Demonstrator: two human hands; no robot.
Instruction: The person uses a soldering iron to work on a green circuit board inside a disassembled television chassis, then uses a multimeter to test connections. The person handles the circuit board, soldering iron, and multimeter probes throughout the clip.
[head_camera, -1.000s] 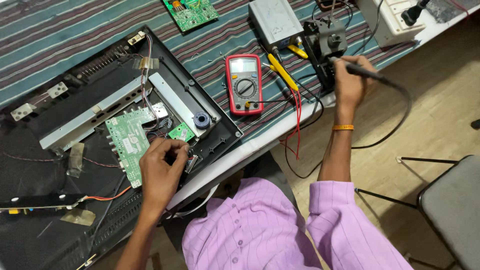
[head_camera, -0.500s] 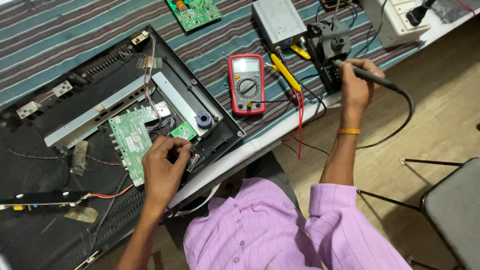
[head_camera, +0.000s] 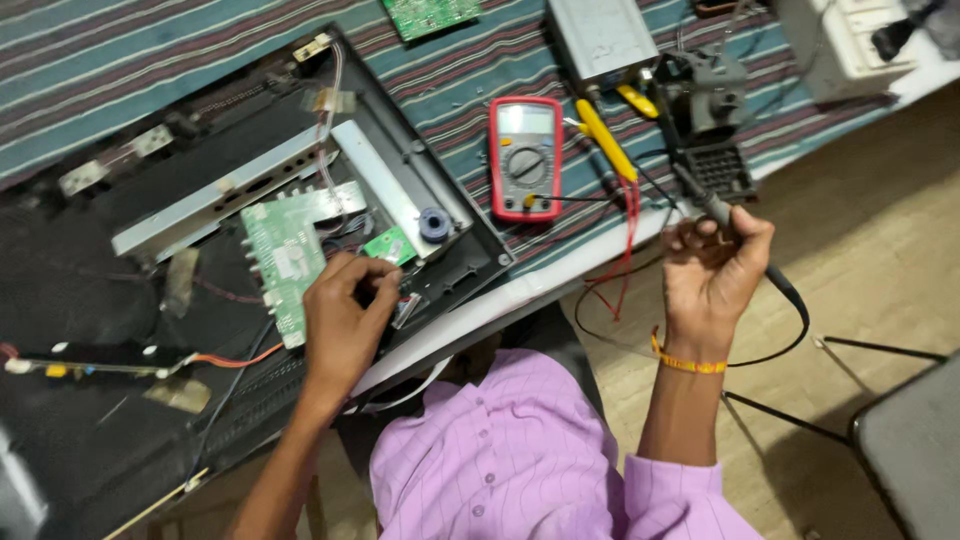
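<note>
My left hand (head_camera: 345, 320) lies on the opened black television back (head_camera: 100, 400). Its fingers curl down beside a small green board (head_camera: 388, 245), just right of the larger green circuit board (head_camera: 283, 255). What sits under the fingertips is hidden. My right hand (head_camera: 712, 270) is held out past the table edge, above the floor. It grips the dark handle of a soldering iron (head_camera: 700, 195), whose tip points up towards the grey iron stand (head_camera: 705, 100). The iron's black cord (head_camera: 795, 300) loops down below my wrist.
A red multimeter (head_camera: 526, 157) with red and black leads lies on the striped cloth (head_camera: 150, 60), next to a yellow-handled tool (head_camera: 605, 140). Behind are a grey metal box (head_camera: 600, 35), another green board (head_camera: 430, 12) and a white power strip (head_camera: 840, 40). A chair (head_camera: 915, 440) stands at right.
My right hand has drawn the soldering iron back from the stand, towards me and past the table edge. My left hand has stayed on the same spot.
</note>
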